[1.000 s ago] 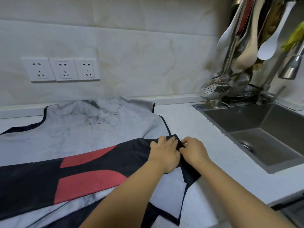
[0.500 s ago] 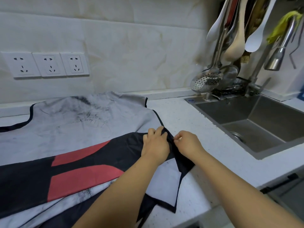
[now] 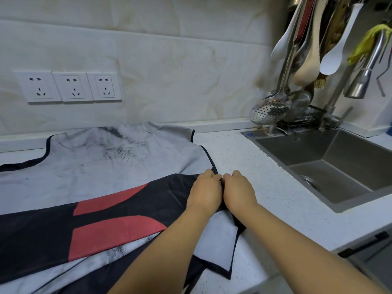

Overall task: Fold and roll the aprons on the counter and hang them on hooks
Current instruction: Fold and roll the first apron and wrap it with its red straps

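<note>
Wall (image 3: 180,71): pale marbled tile, glossy, rising beyond both hands. Counter (image 3: 265,187): white stone with a fine dark speckle, running under the hands and off to their right.

Apron (image 3: 95,170) lies spread flat on the counter, beneath and left of the hands. We note a pale grey face smudged with black marks and bound in narrow black trim. A smooth black panel with two red blocks is folded over it, its corner ending at the hands.

Sink (image 3: 350,158): brushed steel, rectangular, well right of the right hand. Beyond it hang utensils (image 3: 307,60), long-handled and rounded, among them a perforated steel skimmer (image 3: 269,110). Three square white sockets (image 3: 67,87) sit far beyond the left hand.

Left hand (image 3: 204,193) and right hand (image 3: 238,192) sit knuckle to knuckle with fingers curled down, each pinching the black fold's corner. We cannot see the fingertips.
</note>
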Action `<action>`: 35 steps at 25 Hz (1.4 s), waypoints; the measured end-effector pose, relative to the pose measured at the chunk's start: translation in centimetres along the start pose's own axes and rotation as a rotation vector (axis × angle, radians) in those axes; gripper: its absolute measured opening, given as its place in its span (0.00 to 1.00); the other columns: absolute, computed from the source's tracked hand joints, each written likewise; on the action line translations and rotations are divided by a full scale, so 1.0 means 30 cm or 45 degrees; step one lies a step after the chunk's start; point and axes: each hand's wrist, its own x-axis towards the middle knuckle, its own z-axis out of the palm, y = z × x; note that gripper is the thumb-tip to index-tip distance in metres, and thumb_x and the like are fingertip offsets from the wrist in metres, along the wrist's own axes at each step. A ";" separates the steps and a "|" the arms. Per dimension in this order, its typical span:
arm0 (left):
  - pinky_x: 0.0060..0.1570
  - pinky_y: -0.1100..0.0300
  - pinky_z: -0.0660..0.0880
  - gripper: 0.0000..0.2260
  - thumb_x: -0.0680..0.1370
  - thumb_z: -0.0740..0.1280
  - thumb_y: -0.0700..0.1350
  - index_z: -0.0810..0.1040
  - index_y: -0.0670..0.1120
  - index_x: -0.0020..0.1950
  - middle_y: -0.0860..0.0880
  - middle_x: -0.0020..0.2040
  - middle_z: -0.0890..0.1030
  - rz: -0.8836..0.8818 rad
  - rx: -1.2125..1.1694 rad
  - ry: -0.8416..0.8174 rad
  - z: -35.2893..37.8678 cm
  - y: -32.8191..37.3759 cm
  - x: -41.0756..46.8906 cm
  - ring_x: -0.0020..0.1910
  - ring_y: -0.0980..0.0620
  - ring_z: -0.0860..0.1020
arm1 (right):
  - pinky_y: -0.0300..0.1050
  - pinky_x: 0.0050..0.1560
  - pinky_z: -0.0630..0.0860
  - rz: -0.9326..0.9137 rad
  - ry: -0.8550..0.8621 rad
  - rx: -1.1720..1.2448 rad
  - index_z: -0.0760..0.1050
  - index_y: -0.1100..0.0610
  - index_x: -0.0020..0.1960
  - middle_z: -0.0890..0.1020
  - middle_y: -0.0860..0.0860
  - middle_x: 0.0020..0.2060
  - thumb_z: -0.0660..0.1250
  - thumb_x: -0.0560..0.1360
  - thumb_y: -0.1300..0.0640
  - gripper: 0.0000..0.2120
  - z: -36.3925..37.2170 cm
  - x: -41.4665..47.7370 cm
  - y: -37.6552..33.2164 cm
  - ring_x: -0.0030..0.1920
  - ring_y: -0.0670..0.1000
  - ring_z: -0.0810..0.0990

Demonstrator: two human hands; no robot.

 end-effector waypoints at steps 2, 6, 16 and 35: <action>0.40 0.55 0.71 0.06 0.77 0.60 0.45 0.76 0.47 0.44 0.50 0.46 0.75 -0.114 -0.140 0.014 0.011 -0.010 0.006 0.42 0.50 0.73 | 0.46 0.46 0.66 -0.091 0.000 -0.042 0.73 0.61 0.60 0.72 0.59 0.57 0.54 0.80 0.63 0.13 0.001 -0.024 -0.017 0.54 0.59 0.73; 0.32 0.68 0.62 0.09 0.80 0.60 0.47 0.79 0.50 0.54 0.55 0.49 0.72 -0.108 -0.014 0.026 0.054 -0.052 0.033 0.43 0.58 0.70 | 0.43 0.41 0.73 0.003 -0.155 0.123 0.80 0.60 0.53 0.79 0.56 0.53 0.57 0.77 0.63 0.13 -0.035 0.012 0.008 0.50 0.56 0.77; 0.38 0.64 0.67 0.09 0.81 0.60 0.42 0.80 0.44 0.53 0.48 0.53 0.73 -0.184 -0.062 0.063 0.008 -0.021 0.020 0.49 0.51 0.73 | 0.41 0.29 0.60 0.245 -0.112 0.172 0.67 0.57 0.35 0.72 0.52 0.35 0.59 0.75 0.62 0.09 -0.013 0.044 -0.035 0.33 0.50 0.69; 0.45 0.58 0.69 0.12 0.80 0.58 0.39 0.79 0.44 0.57 0.47 0.57 0.75 -0.060 0.386 -0.218 -0.084 -0.018 0.047 0.57 0.47 0.73 | 0.41 0.31 0.64 0.086 -0.228 0.003 0.61 0.57 0.35 0.71 0.51 0.35 0.57 0.76 0.66 0.13 -0.026 0.036 -0.085 0.33 0.49 0.69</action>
